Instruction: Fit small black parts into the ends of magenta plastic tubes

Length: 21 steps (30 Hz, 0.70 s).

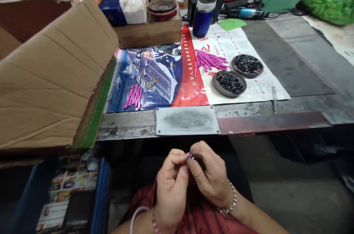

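Note:
My left hand (173,186) and my right hand (211,176) meet above my lap, just in front of the table edge. Their fingertips pinch a small magenta piece (190,155), mostly hidden, with a pale speck beside it. On the table, a bunch of thin magenta strips (211,60) lies near two shallow dishes, a front dish (214,85) and a back dish (235,68), both full of small black slivers. A smaller group of magenta pieces (134,96) rests at the left, beside a little heap of metallic beads (152,82).
An open cardboard box (55,68) stands at the left. A metal plate (188,120) is fixed at the table's front edge. A silver pen-like tool (274,100) lies to the right. Behind are a blue tumbler (204,18) and a wooden box (149,34). A blue crate (102,189) sits below.

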Motion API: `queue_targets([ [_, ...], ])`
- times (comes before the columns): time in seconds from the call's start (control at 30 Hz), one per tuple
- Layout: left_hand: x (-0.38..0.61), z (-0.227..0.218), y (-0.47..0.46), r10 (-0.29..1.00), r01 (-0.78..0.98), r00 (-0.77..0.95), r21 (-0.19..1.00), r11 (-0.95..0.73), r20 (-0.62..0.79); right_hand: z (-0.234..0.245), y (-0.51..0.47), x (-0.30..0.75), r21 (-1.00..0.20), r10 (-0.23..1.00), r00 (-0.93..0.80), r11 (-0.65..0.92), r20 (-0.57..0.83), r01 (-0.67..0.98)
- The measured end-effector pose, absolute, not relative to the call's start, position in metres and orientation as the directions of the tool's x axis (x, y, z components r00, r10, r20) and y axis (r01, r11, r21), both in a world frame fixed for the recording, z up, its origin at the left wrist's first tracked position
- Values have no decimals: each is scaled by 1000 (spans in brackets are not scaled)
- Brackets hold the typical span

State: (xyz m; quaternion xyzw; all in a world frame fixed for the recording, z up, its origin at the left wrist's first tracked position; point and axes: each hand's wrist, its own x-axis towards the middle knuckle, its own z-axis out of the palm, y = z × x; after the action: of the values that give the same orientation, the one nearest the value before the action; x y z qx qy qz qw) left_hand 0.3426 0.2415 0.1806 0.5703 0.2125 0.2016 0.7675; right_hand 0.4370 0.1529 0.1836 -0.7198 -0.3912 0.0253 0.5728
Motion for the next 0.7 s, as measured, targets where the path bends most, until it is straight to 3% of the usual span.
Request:
queue_targets([
  [0.17,342,180,239,563,-64,815,944,323,-138,183,153,436,-807,598,671,-67,438,587],
  [0.33,343,183,244,610,-52,752,901,431,-249,185,152,433,-721,485,681,-138,549,679],
  [0.43,344,187,249,650,-77,692,863,499,-314,184,149,432,-746,417,727,-155,545,648],
  [0.7,341,203,253,441,13,752,679,734,-491,190,156,421,-773,494,712,-116,499,623],
])
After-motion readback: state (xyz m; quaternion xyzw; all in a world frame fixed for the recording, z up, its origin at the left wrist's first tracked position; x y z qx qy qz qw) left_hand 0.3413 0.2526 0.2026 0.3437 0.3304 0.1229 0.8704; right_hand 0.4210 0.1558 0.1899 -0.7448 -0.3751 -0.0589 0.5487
